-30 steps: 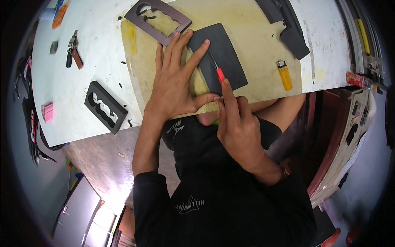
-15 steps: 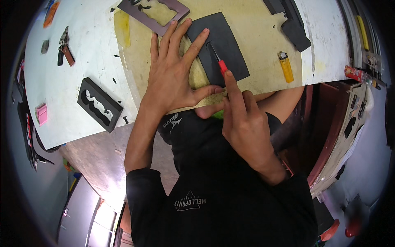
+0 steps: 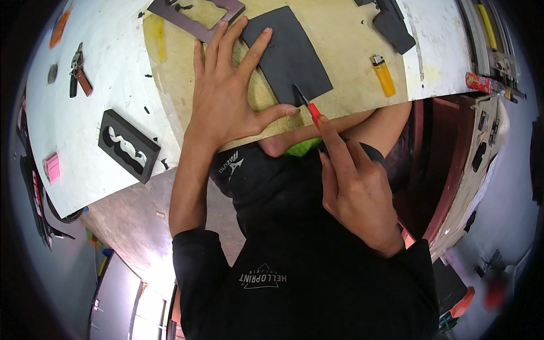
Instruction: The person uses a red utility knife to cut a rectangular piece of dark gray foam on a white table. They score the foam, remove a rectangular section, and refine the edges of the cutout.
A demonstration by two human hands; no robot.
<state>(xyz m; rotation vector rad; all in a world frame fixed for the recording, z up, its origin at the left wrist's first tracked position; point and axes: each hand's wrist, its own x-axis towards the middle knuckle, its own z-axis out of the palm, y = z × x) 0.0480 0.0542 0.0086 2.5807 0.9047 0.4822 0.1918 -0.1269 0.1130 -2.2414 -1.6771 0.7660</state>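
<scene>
Knife [image 3: 309, 107] slid down to sheet's near edge; my R hand [image 3: 354, 190] pinching red handle, L hand [image 3: 226, 93] flat, fingers wide, pressing dark sheet [image 3: 289, 54].

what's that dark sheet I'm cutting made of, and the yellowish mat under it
Dark sheet: probably foam or rubber, matte charcoal, no shine, clean cut edges. Yellowish mat: looks like a worn plastic or board cutting surface, dull and scuffed; hard to tell which.

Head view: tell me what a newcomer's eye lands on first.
The left hand lies spread flat on the dark sheet on the yellowish cutting board. The right hand holds a red-handled knife with its blade at the sheet's near edge. A yellow lighter lies to the right.
</scene>
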